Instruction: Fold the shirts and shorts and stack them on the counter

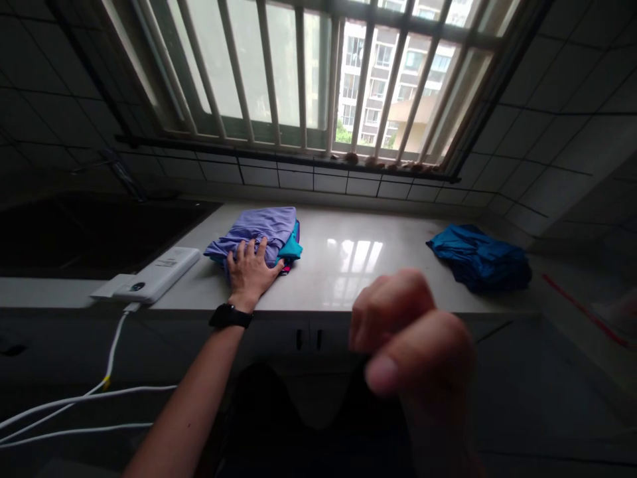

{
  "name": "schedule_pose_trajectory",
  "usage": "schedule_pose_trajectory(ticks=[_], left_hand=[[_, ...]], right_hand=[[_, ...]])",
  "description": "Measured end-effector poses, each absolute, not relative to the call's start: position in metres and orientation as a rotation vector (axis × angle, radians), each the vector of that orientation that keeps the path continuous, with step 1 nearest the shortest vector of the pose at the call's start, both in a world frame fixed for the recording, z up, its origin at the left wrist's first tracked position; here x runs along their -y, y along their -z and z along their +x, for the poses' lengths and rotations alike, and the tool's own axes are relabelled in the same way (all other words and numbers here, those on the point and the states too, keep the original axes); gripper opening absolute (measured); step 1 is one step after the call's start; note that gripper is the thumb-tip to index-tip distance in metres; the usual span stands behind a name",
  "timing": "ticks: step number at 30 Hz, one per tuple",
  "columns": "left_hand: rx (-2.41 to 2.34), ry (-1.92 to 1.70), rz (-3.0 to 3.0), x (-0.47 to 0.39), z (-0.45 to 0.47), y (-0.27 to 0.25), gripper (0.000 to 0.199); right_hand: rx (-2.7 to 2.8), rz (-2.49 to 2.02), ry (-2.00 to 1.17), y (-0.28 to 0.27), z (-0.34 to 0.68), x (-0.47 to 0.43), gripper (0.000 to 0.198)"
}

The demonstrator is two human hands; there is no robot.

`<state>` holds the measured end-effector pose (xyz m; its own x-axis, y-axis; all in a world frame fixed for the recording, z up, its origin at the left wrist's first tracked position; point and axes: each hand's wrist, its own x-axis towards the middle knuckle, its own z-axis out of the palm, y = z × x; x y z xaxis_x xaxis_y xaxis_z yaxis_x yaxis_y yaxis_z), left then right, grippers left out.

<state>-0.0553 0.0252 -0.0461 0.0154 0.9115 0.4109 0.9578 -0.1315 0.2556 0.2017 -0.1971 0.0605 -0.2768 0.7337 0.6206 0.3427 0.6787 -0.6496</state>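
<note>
My left hand (249,271), a black watch (230,317) on its wrist, lies with spread fingers on the front of a pile of folded clothes. On top of the pile is a lavender garment (263,226); turquoise cloth (290,249) and a bit of pink show below it. My right hand (411,335) is raised close to the camera, in front of the counter edge, and slightly blurred. Its fingers are curled in with the thumb alongside, and nothing shows in them. Farther right on the counter sits a crumpled heap of blue cloth (478,255).
A white power bank (166,269) with a white cable (117,338) lies left of the pile, by a dark sink (99,229). The pale countertop (343,232) runs under a barred window (279,73). A red strip (582,309) is at the right.
</note>
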Motion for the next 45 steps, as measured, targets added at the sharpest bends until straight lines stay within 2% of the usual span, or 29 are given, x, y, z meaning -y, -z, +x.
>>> schedule_pose_trajectory(ticks=[3,5,8,12,15,19,23,28,34,40,43,45], left_hand=[[1.993,0.731,-2.102,-0.03,-0.056,0.05,0.071],[1.974,0.757,-2.076,-0.034,-0.058,0.054,0.072],[1.951,0.762,-2.072,-0.041,-0.06,0.058,0.073],[1.964,0.711,-2.01,-0.045,-0.06,0.06,0.07],[1.971,0.665,-1.997,-0.045,-0.059,0.06,0.071],[1.974,0.704,-2.017,-0.043,-0.06,0.059,0.072],[1.951,0.79,-2.09,-0.043,-0.061,0.059,0.077],[1.958,0.748,-1.997,-0.046,-0.061,0.062,0.071],[1.918,0.696,-1.997,-0.05,-0.062,0.067,0.072],[1.942,0.732,-2.0,-0.059,-0.065,0.076,0.074],[1.941,0.795,-2.017,-0.059,-0.065,0.077,0.073],[1.933,0.812,-2.018,-0.056,-0.065,0.076,0.072]], right_hand=[[1.932,-0.919,-0.341,-0.041,0.213,0.135,0.025],[1.892,-1.208,-0.218,-0.024,0.253,0.092,0.028],[1.552,-1.764,0.054,-0.012,0.342,0.052,0.036],[1.026,-2.164,0.448,-0.019,0.442,0.046,0.05],[0.852,-2.417,0.443,-0.022,0.483,0.052,0.05],[1.008,-2.56,0.319,-0.027,0.51,0.048,0.027],[1.094,-2.519,0.288,-0.047,0.512,0.044,0.026],[1.048,-1.97,0.684,-0.081,0.477,0.044,0.029],[1.344,-1.792,0.403,-0.128,0.416,0.014,0.029],[1.487,-1.386,0.507,-0.193,0.374,-0.033,0.034],[1.435,-1.302,0.513,-0.195,0.36,-0.048,0.034],[1.513,-1.415,0.434,-0.173,0.348,-0.051,0.031]])
